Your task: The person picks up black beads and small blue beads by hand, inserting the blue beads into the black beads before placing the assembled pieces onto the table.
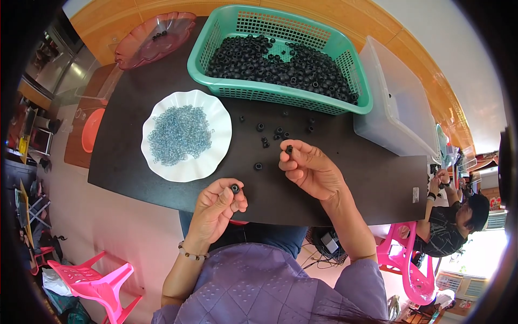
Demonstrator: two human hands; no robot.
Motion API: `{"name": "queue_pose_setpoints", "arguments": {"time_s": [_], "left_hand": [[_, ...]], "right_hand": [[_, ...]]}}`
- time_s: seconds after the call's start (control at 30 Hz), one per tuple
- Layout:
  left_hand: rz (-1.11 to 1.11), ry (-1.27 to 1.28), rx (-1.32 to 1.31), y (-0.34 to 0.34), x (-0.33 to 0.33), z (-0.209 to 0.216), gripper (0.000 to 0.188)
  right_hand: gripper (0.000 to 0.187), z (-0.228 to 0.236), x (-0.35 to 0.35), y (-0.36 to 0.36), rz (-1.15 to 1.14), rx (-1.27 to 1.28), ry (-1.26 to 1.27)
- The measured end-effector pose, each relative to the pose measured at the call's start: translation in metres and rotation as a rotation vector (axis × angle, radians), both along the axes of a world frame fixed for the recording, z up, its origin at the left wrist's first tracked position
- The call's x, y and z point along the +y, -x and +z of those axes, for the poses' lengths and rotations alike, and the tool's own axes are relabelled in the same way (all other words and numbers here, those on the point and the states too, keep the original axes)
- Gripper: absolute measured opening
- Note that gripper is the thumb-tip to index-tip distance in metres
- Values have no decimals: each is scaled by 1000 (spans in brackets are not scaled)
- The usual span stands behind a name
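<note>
hands (217, 207) (313, 169) each pinch a black piece (235, 188) (289, 149)

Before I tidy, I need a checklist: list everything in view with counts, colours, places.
Mesh basket: one, green, far side
Hollow pieces: many, black, in basket
Loose pieces: about ten, black, centre
Scalloped plate: one, white, left of centre
Small beads: many, clear bluish, on plate
Tray: one, translucent red, far left, with dark bits
Bin: one, clear, right of basket
Table: one, dark brown, centre
Basin: one, orange, left
Chairs: at least two, pink, left and right
Co-worker: one, dark-clothed, far right
Clutter: too small to tell
Quilted top: one, purple, bottom
Bracelet: one, pale, left wrist
Left hand: one, near edge, holding black piece
Right hand: one, centre, holding black piece
</note>
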State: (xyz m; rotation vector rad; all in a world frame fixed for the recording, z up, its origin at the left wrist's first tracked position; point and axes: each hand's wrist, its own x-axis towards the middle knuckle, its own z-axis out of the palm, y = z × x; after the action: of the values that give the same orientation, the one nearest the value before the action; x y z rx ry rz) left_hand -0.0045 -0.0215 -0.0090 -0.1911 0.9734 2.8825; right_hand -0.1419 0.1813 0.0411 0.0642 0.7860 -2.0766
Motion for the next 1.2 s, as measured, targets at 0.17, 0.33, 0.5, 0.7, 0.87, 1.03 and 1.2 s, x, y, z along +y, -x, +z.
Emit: {"name": "queue_pose_setpoints", "arguments": {"time_s": [0.17, 0.33, 0.5, 0.7, 0.87, 1.03, 1.2], "left_hand": [[-2, -1, -4, -2, 0, -1, 26], [36, 45, -53, -1, 4, 6, 26], [4, -3, -55, 0, 4, 7, 25], [-38, -99, -7, -2, 9, 4, 23], [-74, -87, -27, -4, 11, 9, 22], [-93, -28, -85, -5, 12, 13, 25], [-78, -20, -96, -6, 12, 13, 26]], "right_hand": [[25, -6, 3, -5, 7, 16, 28], [24, -5, 0, -15, 9, 120, -35], [23, 8, -7, -33, -65, 641, -390], [16, 20, -9, -44, -46, 952, -494], [17, 18, -11, -49, -60, 874, -457], [16, 18, -12, -51, -64, 872, -475], [18, 21, -13, -48, -70, 1252, -502]]}}
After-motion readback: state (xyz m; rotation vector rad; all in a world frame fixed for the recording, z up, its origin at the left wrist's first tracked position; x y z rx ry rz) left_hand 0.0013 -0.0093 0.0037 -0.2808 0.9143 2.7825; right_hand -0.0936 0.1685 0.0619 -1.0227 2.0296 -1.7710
